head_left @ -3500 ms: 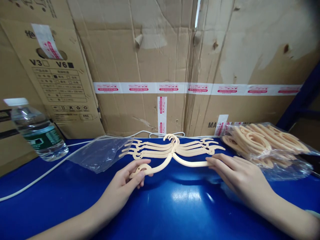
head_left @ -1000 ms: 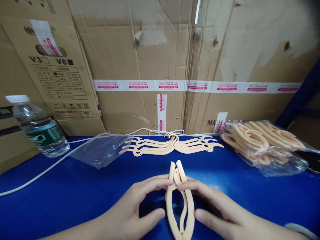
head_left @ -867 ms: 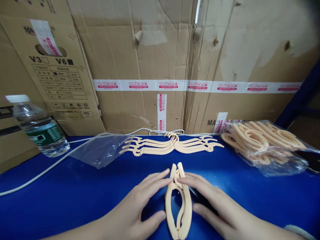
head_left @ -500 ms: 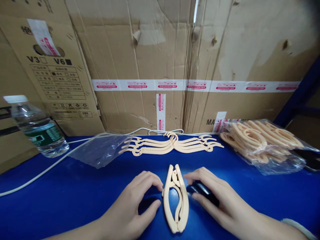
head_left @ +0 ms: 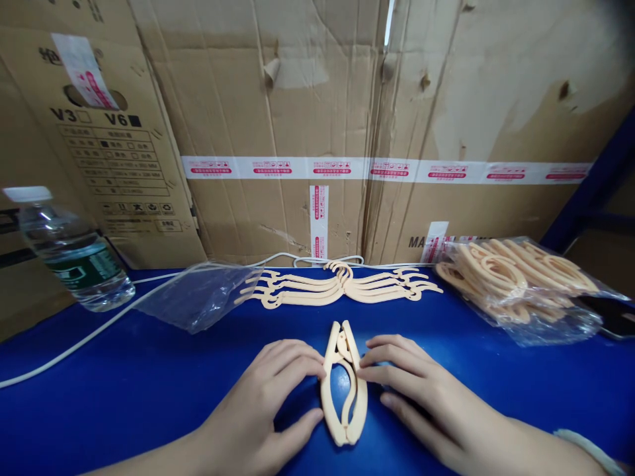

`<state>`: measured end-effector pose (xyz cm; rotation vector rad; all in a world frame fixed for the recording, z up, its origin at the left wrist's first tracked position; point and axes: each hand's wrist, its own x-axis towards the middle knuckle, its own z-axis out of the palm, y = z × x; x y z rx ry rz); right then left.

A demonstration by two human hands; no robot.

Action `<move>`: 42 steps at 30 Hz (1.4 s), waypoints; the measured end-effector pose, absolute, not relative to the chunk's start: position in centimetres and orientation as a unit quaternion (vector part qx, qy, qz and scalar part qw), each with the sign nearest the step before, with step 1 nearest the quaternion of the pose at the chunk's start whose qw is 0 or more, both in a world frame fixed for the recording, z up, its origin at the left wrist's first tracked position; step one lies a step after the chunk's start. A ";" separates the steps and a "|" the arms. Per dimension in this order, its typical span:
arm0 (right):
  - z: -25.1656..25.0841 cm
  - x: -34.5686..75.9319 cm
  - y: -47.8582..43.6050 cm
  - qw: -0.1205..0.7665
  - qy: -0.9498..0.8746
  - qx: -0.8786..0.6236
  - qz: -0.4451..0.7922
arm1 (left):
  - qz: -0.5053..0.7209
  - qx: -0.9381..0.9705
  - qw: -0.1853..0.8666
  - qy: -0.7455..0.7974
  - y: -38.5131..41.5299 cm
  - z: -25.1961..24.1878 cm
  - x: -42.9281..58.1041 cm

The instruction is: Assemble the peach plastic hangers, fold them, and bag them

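Note:
A folded cream plastic hanger (head_left: pixel 327 393) lies flat on the blue table between my hands, its two arms folded together and its narrow ends pointing away from me. My left hand (head_left: pixel 282 390) is open, with fingertips and thumb against the hanger's left edge. From the other side, fingertips of my right hand (head_left: pixel 421 383) touch the right arm, while that thumb stays apart from it. Neither hand is closed around the hanger. Beyond it, several unfolded cream hangers (head_left: pixel 312 299) lie in an overlapping row, hooks at the far side.
A crumpled clear plastic bag (head_left: pixel 193 301) overlaps the row's left end. Bagged folded hangers (head_left: pixel 501 271) are piled at right, beside a dark phone-like object (head_left: pixel 618 317). A water bottle (head_left: pixel 74 258) stands left, near a white cable (head_left: pixel 79 344). Cardboard (head_left: pixel 278 119) walls the back.
The folded hanger has shifted slightly away from me and to the left. My right fingers have come in against its right side, and my left fingertips now touch its left edge.

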<state>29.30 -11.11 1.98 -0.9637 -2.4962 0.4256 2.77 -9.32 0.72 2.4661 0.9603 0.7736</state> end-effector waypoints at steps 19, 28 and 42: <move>0.7 34.6 -5.3 0.266 -0.860 -0.432 -0.063 | 0.284 0.883 0.130 0.352 -9.2 0.5 2.1; -0.7 36.6 -3.7 0.180 -0.847 -0.488 -0.108 | 0.299 0.875 0.139 0.354 -9.2 0.6 2.2; 1.7 35.7 -4.7 0.253 -0.841 -0.478 0.007 | 0.318 0.809 0.238 0.433 -8.3 1.3 1.7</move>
